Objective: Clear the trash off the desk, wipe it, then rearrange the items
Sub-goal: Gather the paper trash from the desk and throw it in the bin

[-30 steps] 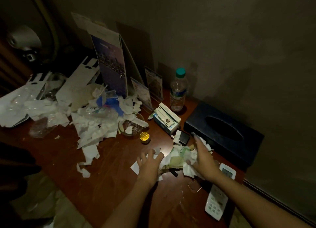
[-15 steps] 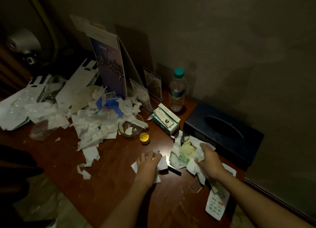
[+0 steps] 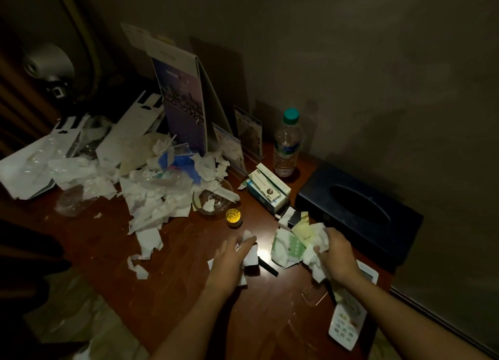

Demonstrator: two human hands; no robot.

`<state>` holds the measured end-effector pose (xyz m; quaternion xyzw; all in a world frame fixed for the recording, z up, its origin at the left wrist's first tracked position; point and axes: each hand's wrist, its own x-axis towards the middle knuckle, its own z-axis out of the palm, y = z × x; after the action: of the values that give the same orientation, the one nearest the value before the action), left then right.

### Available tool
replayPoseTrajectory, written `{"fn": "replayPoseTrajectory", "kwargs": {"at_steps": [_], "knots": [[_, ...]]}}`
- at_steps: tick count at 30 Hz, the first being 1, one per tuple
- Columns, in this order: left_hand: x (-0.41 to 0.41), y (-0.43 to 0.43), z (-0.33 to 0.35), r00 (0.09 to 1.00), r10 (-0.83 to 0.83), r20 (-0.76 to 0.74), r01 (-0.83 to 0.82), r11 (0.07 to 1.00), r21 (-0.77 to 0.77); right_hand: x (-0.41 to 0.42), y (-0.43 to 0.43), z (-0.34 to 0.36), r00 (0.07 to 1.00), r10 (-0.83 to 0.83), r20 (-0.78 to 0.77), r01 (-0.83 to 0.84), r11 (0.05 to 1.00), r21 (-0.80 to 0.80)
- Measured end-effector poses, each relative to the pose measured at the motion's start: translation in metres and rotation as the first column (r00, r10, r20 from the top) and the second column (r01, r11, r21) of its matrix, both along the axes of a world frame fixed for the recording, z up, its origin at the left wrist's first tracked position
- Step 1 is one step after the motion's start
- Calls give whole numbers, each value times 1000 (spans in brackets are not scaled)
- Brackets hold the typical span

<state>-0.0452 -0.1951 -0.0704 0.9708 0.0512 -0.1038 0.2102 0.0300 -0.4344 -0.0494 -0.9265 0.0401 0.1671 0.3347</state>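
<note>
Your right grip [image 3: 334,254] clutches the tissue wad [image 3: 283,247], your left grip [image 3: 232,254] pinches a paper scrap [image 3: 248,237]: bunch both tight before lifting.

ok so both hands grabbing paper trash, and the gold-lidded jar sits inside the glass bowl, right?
Not inside. In the head view the gold-lidded jar stands on the desk just beside the glass bowl. The rest holds: left hand and right hand both grip paper trash.
</note>
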Motion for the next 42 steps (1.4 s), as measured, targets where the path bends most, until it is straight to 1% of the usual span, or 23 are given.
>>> {"fn": "replayPoseTrajectory", "kwargs": {"at_steps": [2,5,7,8,10,12,14,15,17,19,21,22,25,28,30,32,33,34,36,38,40,42], "knots": [[1,3,2,999,41,11,-41,998,-50,0,-1,0,999,-26,29,26,999,-28],[0,4,2,998,2,58,-1,1000,-22,-4,-3,-2,997,-40,73,42,999,-32],[1,4,3,998,46,53,-44,998,-39,-11,-2,-1,990,-34,133,36,999,-17],[1,3,2,997,48,59,-46,999,-29,-15,-1,0,986,-2,170,4,1000,-15],[0,4,2,998,18,62,-19,1000,9,-24,4,6,964,145,224,-140,989,-40],[-1,7,2,999,41,25,-41,999,18,-29,14,14,911,340,234,-338,940,-52],[-4,12,5,997,71,9,-71,997,17,-28,26,17,830,526,187,-525,849,-56],[-7,14,7,996,90,3,-90,996,16,-26,33,16,788,595,156,-591,803,-75],[-15,19,11,991,133,-4,-133,991,7,-20,45,7,741,668,67,-656,742,-135],[-24,24,12,981,192,-33,-193,980,-45,-17,53,-4,747,664,-17,-655,732,-190],[-31,26,12,968,238,-77,-245,963,-113,-19,58,-11,754,655,-40,-646,729,-228],[-33,26,11,964,248,-100,-258,959,-115,-21,59,-13,761,647,-40,-636,734,-237],[-34,22,10,948,285,-143,-297,953,-67,-27,57,-15,756,653,-37,-639,725,-259],[-36,17,10,939,311,-148,-306,950,61,-31,54,-12,752,659,-26,-647,729,-224],[-38,17,9,930,334,-154,-327,943,68,-35,53,-13,793,609,-7,-603,785,-141],[-38,16,10,921,346,-179,-345,938,36,-37,55,-15,869,495,-14,-495,868,-48],[-39,16,11,919,350,-183,-353,936,17,-39,57,-16,894,449,-15,-449,892,-45],[-40,16,11,918,349,-189,-355,935,7,-40,59,-16,900,436,-15,-436,896,-84],[-44,15,11,918,344,-198,-349,937,12,-44,62,-14,891,452,-47,-452,873,-185],[-48,13,12,912,350,-214,-356,934,8,-47,64,-12,883,467,-41,-462,852,-248],[-50,12,12,906,357,-225,-368,930,-7,-49,64,-12,888,458,-38,-449,847,-285],[-54,13,13,911,347,-224,-360,933,-20,-54,64,-10,900,436,-20,-424,861,-280]]}}
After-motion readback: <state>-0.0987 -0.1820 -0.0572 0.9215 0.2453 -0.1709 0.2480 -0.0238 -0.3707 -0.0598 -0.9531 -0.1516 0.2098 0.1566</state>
